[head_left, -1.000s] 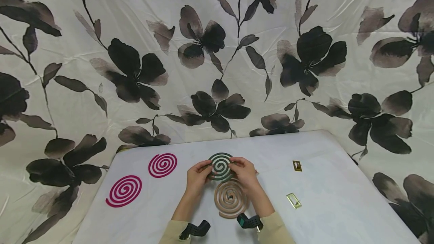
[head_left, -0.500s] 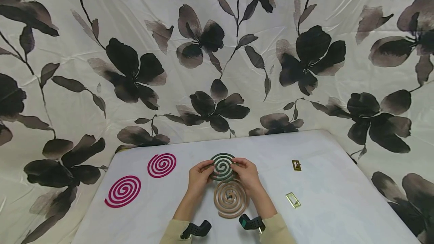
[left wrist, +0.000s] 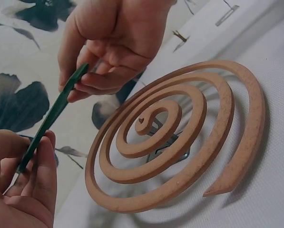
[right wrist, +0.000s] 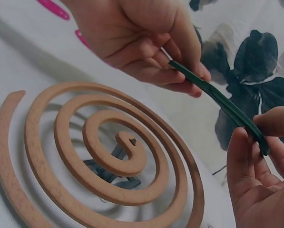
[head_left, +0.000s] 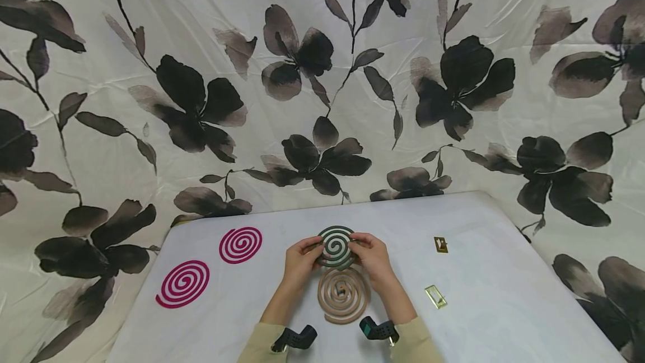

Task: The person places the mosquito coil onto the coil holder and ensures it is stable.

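Note:
A dark green mosquito coil [head_left: 336, 246] is held up above the table between both hands. My left hand [head_left: 300, 259] pinches its left edge, thumb and fingers on either face. On the opposite edge, my right hand [head_left: 375, 259] pinches it the same way. Seen edge-on in the left wrist view, the green coil [left wrist: 53, 111] is a thin, tilted strip. Just below and nearer me, a brown mosquito coil [right wrist: 61, 137] sits raised on a small metal stand [left wrist: 182, 154], which shows through its turns. Neither hand touches the brown coil.
Two pink mosquito coils, a nearer one [head_left: 183, 284] and a farther one [head_left: 241, 246], lie on the left of the white table [head_left: 242, 301]. Two flat metal stands, one darker gold [head_left: 440, 245] and one paler [head_left: 435, 297], lie on the right. Floral cloth hangs behind.
Both hands have shifted slightly right, carrying the green coil with them. The brown coil, pink coils and flat stands have stayed in place.

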The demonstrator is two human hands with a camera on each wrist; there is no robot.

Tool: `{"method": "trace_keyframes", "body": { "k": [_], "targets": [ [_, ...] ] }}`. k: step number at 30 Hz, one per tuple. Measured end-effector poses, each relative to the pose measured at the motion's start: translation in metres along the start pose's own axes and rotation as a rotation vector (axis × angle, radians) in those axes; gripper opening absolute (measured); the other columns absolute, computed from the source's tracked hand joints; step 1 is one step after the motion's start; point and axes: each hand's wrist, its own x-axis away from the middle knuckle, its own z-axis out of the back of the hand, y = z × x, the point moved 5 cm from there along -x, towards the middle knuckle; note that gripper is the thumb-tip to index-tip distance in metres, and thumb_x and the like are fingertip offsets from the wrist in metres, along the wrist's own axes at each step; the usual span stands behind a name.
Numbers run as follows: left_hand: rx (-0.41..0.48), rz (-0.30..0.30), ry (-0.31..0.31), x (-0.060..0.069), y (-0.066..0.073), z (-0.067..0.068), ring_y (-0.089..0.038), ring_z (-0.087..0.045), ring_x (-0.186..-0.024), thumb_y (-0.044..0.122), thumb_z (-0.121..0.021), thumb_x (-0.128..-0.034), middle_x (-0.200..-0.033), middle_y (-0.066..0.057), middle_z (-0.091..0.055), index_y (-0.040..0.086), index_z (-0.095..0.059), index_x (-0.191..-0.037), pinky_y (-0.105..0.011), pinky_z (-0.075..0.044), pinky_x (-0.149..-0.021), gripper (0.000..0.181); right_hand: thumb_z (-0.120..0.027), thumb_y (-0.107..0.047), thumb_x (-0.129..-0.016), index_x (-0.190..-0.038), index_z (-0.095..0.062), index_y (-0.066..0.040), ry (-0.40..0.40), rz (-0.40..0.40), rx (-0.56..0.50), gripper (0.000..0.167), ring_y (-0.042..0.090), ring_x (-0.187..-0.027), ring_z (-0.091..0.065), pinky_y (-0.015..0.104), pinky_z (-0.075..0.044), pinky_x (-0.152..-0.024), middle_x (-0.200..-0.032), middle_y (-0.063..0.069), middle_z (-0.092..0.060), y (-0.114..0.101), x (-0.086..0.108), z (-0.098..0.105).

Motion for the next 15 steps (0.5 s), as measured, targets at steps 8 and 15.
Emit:
{"method": "trace_keyframes", "body": {
  "k": [8, 15],
  "targets": [
    [0.007, 0.023, -0.019, 0.001, -0.002, -0.005, -0.012, -0.065, -0.067, 0.004, -0.069, -0.0885, -0.091, -0.009, -0.068, -0.005, -0.065, -0.114, -0.022, -0.053, -0.056, 0.027, -0.067, -0.002, -0.088, -0.114, -0.063, 0.005, 0.014, -0.002, 0.007, 0.027, 0.012, -0.074, -0.063, 0.024, -0.053, -0.064, -0.094, 0.011, -0.067, 0.003, -0.002, 0.006],
    [-0.028, 0.018, -0.042, -0.001, 0.0, -0.011, -0.011, -0.064, -0.067, 0.006, -0.069, -0.0893, -0.096, -0.01, -0.068, -0.003, -0.066, -0.114, -0.021, -0.052, -0.055, 0.027, -0.067, -0.003, -0.089, -0.113, -0.064, 0.003, 0.045, -0.008, 0.024, 0.025, 0.013, -0.075, -0.063, 0.025, -0.053, -0.065, -0.095, 0.01, -0.067, 0.002, -0.003, 0.012]
  ]
}}
